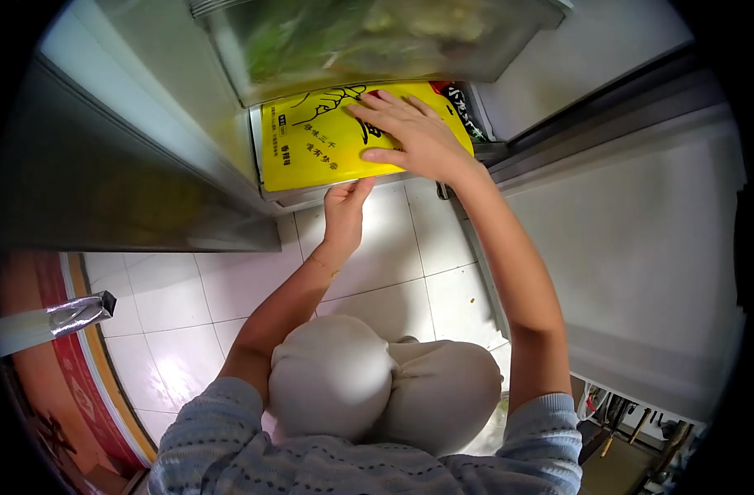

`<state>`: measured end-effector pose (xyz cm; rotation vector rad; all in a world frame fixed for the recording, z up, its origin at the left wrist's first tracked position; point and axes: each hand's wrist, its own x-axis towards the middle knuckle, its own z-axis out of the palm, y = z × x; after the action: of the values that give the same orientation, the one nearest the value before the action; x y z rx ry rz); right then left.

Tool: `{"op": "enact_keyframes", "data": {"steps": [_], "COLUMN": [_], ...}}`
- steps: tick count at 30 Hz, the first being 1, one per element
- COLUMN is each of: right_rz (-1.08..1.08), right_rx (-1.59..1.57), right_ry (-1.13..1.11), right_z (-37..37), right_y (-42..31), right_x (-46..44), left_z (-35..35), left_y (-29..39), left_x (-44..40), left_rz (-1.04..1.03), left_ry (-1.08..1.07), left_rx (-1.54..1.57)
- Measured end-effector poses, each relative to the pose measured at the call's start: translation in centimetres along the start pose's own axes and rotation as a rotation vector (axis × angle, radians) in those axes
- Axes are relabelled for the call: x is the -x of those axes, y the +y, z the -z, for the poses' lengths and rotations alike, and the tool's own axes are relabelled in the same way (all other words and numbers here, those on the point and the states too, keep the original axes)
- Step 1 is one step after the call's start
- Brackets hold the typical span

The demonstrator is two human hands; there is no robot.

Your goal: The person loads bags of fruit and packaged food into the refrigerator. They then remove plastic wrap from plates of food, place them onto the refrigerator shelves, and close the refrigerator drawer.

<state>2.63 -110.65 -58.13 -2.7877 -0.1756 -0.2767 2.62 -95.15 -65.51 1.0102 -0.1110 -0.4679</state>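
A yellow package [311, 148] with black drawings and characters lies flat in a low pulled-out compartment of a refrigerator. My right hand [414, 136] rests on the package's right part, palm down, fingers spread. Below the front edge, my left hand [345, 210] holds the compartment's front rim [298, 196], its thumb up against the edge and its other fingers curled and partly hidden. A black and red package [467, 111] shows at the compartment's right end, partly under the yellow one.
Just above is a translucent drawer [377, 41] with green contents. Open refrigerator doors stand at the left [146, 165] and right [624, 264]. Floor tiles [377, 239] lie below. Tools [632, 421] show at lower right, a red mat [88, 371] at left.
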Motion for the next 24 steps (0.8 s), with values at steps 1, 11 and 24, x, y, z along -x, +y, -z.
{"op": "enact_keyframes", "data": {"steps": [1,11,24], "right_rz": [0.030,0.124,0.025], "right_rx": [0.072,0.337,0.260], "right_ry": [-0.111,-0.221,-0.308], "right_z": [-0.7,-3.0,-3.4], "right_y": [0.7,4.0,0.9], "right_x": [-0.7,-3.7,-6.4], "left_z": [0.3,0.9,1.8], "left_y": [-0.1,-0.4,-0.7], "left_x": [0.0,-0.6,-1.0], "left_rz": [-0.001,0.027,0.104], "left_ry": [0.000,-0.036,-0.054], "left_rx": [-0.005,-0.124,-0.310]}}
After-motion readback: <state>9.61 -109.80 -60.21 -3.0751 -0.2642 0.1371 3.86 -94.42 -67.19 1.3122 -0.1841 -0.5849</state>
